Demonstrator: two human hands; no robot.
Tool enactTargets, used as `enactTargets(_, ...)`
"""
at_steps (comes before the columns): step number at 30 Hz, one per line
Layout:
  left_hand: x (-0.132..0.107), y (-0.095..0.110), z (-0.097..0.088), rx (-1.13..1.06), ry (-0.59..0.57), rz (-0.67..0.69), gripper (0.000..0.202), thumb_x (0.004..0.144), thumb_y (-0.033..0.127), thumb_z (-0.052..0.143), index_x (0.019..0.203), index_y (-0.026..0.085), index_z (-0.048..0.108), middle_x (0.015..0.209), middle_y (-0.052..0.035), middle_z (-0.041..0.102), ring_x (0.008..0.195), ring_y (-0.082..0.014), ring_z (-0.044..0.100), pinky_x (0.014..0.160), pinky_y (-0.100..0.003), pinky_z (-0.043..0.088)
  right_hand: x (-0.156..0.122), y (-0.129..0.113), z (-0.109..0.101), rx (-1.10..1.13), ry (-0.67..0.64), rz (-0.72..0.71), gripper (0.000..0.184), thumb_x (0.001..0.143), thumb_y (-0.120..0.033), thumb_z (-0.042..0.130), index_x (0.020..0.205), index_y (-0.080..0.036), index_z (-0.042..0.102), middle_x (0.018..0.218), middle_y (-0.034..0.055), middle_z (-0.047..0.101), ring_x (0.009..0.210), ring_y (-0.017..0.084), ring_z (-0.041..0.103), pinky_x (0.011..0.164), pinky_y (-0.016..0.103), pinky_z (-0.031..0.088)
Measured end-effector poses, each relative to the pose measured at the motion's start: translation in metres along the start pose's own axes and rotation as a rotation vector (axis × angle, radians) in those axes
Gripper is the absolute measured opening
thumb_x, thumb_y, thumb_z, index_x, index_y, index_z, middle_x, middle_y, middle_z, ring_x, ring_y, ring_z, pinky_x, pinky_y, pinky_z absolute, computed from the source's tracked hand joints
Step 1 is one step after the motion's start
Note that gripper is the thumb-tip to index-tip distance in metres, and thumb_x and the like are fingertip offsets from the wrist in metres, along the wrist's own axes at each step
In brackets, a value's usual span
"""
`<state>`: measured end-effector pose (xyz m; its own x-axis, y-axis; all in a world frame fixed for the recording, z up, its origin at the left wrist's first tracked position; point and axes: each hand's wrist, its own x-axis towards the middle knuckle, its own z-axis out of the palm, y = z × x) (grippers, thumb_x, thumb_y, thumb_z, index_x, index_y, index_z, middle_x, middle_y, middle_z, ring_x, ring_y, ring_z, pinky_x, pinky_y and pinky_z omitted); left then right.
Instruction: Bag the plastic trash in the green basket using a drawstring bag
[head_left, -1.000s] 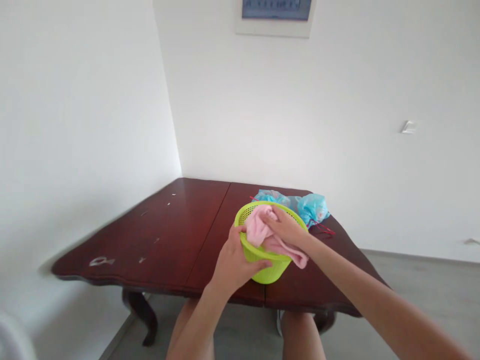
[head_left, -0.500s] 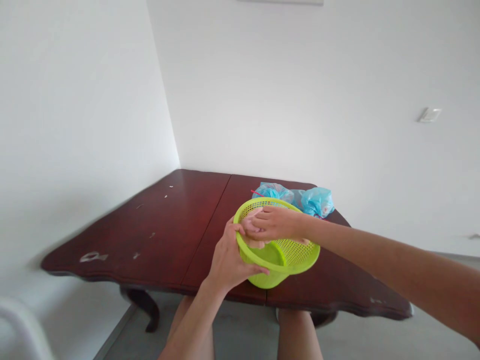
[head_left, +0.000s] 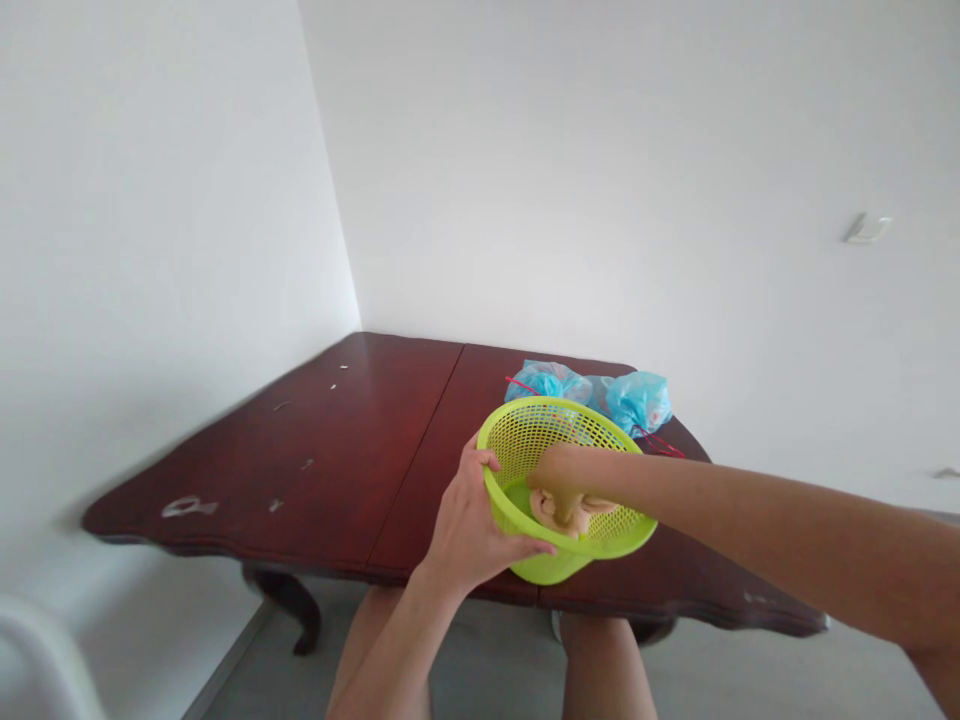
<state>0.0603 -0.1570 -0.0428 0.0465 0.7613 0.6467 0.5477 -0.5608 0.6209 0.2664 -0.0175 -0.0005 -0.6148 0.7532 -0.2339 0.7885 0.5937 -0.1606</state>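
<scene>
A lime-green plastic basket (head_left: 504,512) with a perforated wall is tilted toward me near the table's front edge. My left hand (head_left: 472,510) is closed on its left rim, thumb along the outside of the near wall. Deep inside the basket, my right hand (head_left: 559,475) points downward with its fingers bent. A pale, soft cloth-like thing (head_left: 551,508) shows under that hand, against the basket's near inner wall. Most of the right fingertips are hidden behind the hand and the rim.
Two blue plastic bags (head_left: 637,400) lie behind the basket, with a red tie (head_left: 660,445) at the right one. Pale marks (head_left: 189,507) spot the left half of the dark red wooden table (head_left: 330,460). White walls (head_left: 525,200) stand behind and on the left.
My right hand has moved from the basket's left inner wall down and right to the near inner side. The basket and my left hand have shifted slightly to the right.
</scene>
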Motion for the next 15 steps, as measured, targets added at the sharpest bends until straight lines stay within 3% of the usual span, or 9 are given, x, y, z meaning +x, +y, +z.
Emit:
enactTargets(2, -0.002, 0.002, 0.000, -0.001, -0.013, -0.012, 0.102, 0.070, 0.083, 0.105, 0.135, 0.031, 0.045, 0.150, -0.0163, 0.066, 0.118, -0.0385, 0.081, 0.094, -0.056, 0.068, -0.003, 0.000, -0.003, 0.082, -0.237, 0.024, 0.043, 0.049, -0.026, 0.116, 0.063, -0.029, 0.076, 0.057, -0.0063, 0.066, 0.054, 0.022, 0.068, 0.060, 0.036, 0.066)
enactTargets(4, -0.004, 0.002, 0.000, -0.012, -0.032, -0.027, 0.107, 0.068, 0.084, 0.106, 0.137, 0.031, 0.045, 0.149, -0.0153, 0.065, 0.120, -0.0390, 0.080, 0.095, -0.057, 0.068, -0.006, -0.002, -0.009, 0.180, -0.347, 0.036, 0.034, 0.062, -0.039, 0.114, 0.076, -0.027, 0.085, 0.068, -0.0029, 0.075, 0.058, 0.023, 0.072, 0.064, 0.039, 0.069)
enactTargets(7, -0.007, 0.001, 0.001, -0.046, -0.054, -0.047, 0.117, 0.063, 0.087, 0.109, 0.143, 0.030, 0.047, 0.145, -0.0141, 0.064, 0.125, -0.0408, 0.079, 0.101, -0.061, 0.069, -0.008, -0.008, -0.023, 0.308, -0.308, 0.007, 0.028, 0.101, -0.054, 0.088, 0.112, -0.029, 0.093, 0.097, 0.0026, 0.088, 0.077, 0.023, 0.081, 0.074, 0.035, 0.070)
enactTargets(9, -0.009, 0.000, 0.002, -0.073, -0.055, -0.055, 0.122, 0.061, 0.089, 0.109, 0.148, 0.030, 0.048, 0.143, -0.0134, 0.063, 0.128, -0.0421, 0.078, 0.107, -0.065, 0.068, -0.006, -0.012, -0.031, 0.326, -0.203, -0.010, 0.035, 0.111, -0.054, 0.076, 0.130, -0.026, 0.088, 0.114, 0.0062, 0.089, 0.092, 0.023, 0.084, 0.081, 0.032, 0.069)
enactTargets(12, -0.011, 0.000, 0.002, -0.110, -0.068, -0.062, 0.117, 0.069, 0.089, 0.106, 0.152, 0.031, 0.048, 0.143, -0.0125, 0.063, 0.130, -0.0416, 0.077, 0.112, -0.068, 0.067, -0.006, -0.016, -0.032, 0.242, -0.064, 0.010, 0.035, 0.107, -0.038, 0.081, 0.136, -0.018, 0.082, 0.118, 0.0099, 0.087, 0.102, 0.025, 0.080, 0.094, 0.035, 0.066)
enactTargets(15, -0.012, 0.002, 0.002, -0.122, -0.089, -0.063, 0.112, 0.074, 0.086, 0.105, 0.153, 0.031, 0.047, 0.144, -0.0128, 0.061, 0.129, -0.0403, 0.076, 0.111, -0.067, 0.068, -0.008, -0.020, -0.020, 0.141, -0.086, 0.048, 0.039, 0.087, -0.015, 0.092, 0.126, -0.018, 0.085, 0.100, 0.0031, 0.085, 0.095, 0.024, 0.078, 0.099, 0.039, 0.065)
